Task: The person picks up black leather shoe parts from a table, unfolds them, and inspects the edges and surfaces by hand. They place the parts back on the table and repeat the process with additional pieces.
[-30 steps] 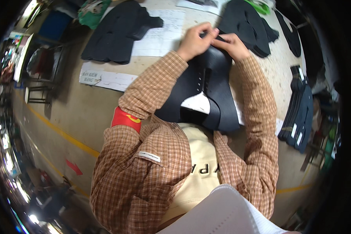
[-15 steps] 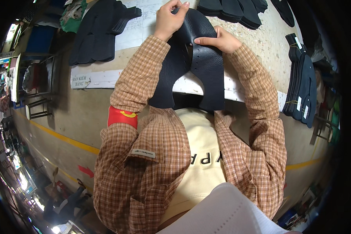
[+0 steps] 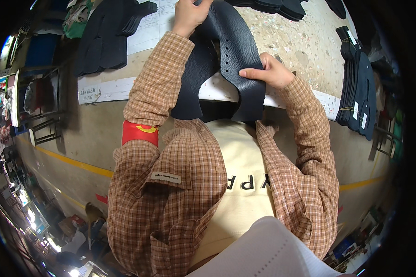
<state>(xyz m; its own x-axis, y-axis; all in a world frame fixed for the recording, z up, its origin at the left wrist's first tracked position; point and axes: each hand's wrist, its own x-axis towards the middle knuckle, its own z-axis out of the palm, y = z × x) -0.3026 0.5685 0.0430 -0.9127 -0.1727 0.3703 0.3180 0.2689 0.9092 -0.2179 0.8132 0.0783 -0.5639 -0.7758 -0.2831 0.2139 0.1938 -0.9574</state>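
Both hands hold a black grained leather piece [image 3: 245,41], curved like a shoe upper, with a row of small punched holes along one inner edge. My left hand [image 3: 189,16] grips its top at the upper edge of the view; the fingertips there are partly cut off. My right hand [image 3: 272,72] pinches the right-hand leg of the piece, thumb on the face and fingers behind it. The two legs of the leather hang apart towards my body, over the near edge of the table [image 3: 305,51].
Stacks of black cut pieces lie at the table's left [image 3: 101,41] and far side [image 3: 275,5]. A tied, tagged black bundle [image 3: 356,92] sits at the right edge. A white paper sheet [image 3: 145,39] lies beside the left stack. A dark stool [image 3: 45,134] stands on the floor at left.
My right hand has slid down the right leg of the leather, away from the top, uncovering the row of holes. The legs have spread wider apart. My left hand has shifted slightly up and left.
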